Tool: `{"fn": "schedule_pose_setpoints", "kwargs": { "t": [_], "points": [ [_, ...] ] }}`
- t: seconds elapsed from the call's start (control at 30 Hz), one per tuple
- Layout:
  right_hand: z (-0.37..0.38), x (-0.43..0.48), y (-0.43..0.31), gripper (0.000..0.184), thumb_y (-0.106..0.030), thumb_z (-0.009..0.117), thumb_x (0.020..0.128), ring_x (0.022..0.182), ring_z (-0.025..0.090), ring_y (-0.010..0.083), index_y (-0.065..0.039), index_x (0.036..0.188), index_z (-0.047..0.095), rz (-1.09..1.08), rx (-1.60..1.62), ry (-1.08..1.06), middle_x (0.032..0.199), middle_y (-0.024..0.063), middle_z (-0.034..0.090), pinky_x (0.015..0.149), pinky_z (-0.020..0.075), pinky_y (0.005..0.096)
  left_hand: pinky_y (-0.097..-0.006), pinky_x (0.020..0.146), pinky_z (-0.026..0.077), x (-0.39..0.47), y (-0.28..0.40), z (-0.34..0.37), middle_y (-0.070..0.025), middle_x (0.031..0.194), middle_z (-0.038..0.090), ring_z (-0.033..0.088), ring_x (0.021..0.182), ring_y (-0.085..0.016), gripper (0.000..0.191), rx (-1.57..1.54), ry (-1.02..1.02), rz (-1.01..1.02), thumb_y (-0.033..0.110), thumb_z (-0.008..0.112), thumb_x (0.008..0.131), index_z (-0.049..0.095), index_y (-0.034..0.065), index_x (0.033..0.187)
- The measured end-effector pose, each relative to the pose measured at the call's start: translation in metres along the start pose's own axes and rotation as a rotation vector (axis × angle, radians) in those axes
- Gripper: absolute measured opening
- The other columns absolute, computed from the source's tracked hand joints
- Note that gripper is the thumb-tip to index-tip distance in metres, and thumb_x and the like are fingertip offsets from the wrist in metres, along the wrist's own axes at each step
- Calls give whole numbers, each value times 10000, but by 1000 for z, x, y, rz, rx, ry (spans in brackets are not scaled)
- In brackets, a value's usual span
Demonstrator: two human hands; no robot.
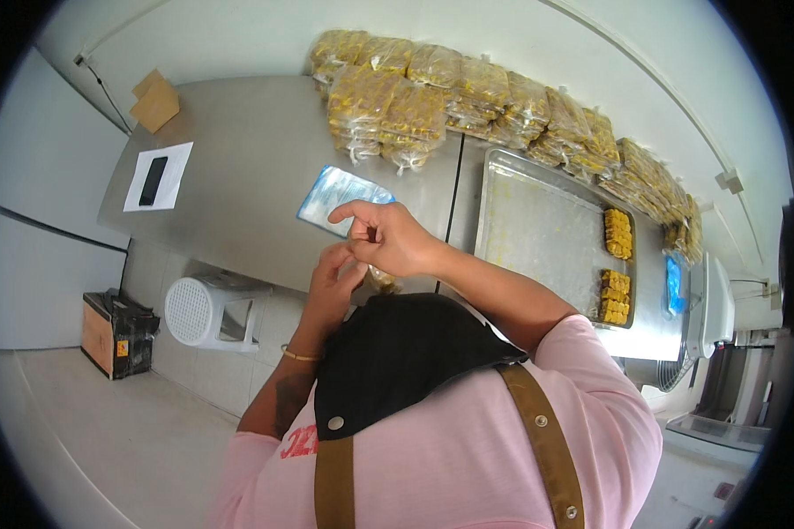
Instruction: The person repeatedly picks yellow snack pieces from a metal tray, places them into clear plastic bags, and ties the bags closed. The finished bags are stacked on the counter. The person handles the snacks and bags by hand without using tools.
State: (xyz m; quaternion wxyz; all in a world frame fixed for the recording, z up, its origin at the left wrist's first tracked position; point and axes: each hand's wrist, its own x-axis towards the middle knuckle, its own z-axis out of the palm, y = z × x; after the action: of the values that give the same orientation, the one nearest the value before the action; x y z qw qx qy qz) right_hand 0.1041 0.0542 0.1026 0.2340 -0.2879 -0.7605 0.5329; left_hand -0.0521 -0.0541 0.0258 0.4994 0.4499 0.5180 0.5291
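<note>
My left hand (334, 274), with a bracelet on its wrist, and my right hand (394, 241) meet near the table's front edge, fingertips together. Between them they pinch the neck of a clear plastic bag (385, 280). Its yellow-brown contents show just below my right hand; the rest is hidden by my hands and the black apron bib (410, 357). The right index finger is bent and raised. Beyond the right hand lies a blue-and-white plastic packet (334, 192), partly covered by that hand.
Knotted bags of yellow-brown pieces (417, 112) are stacked along the wall. On the steel table (238, 152), a metal tray (536, 218) holds yellow blocks (617, 235) at its right end. A phone (153, 180) lies on paper at left. A white stool (198, 311) stands below.
</note>
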Motion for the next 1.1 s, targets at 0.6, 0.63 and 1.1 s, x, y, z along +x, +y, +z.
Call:
{"fn": "schedule_pose_setpoints", "kwargs": {
  "t": [0.6, 0.63, 1.1],
  "points": [
    [-111, 5, 94, 694, -130, 757, 966, 1316, 579, 261, -33, 1570, 430, 37, 940, 570, 1418, 125, 616, 1178, 409, 435, -314, 862, 499, 228, 139, 87, -47, 917, 673, 635, 904, -180, 161, 230, 127, 421, 203, 686, 1006, 705, 44, 1021],
    [-125, 24, 100, 726, -204, 758, 978, 1342, 563, 302, -19, 1585, 407, 36, 923, 606, 1432, 159, 604, 1195, 388, 450, -340, 883, 510, 228, 135, 85, -71, 914, 683, 667, 918, -226, 155, 382, 299, 573, 192, 691, 993, 704, 41, 1025],
    [-110, 68, 160, 809, -432, 704, 979, 1486, 334, 489, 25, 1564, 382, 38, -472, 1038, 1576, 325, 388, 1243, 255, 547, -535, 1168, 408, 109, -86, 13, -202, 1469, 538, 424, 1436, -441, 288, 1350, 148, 133, 239, 761, 910, 779, 109, 1167]
  ]
}}
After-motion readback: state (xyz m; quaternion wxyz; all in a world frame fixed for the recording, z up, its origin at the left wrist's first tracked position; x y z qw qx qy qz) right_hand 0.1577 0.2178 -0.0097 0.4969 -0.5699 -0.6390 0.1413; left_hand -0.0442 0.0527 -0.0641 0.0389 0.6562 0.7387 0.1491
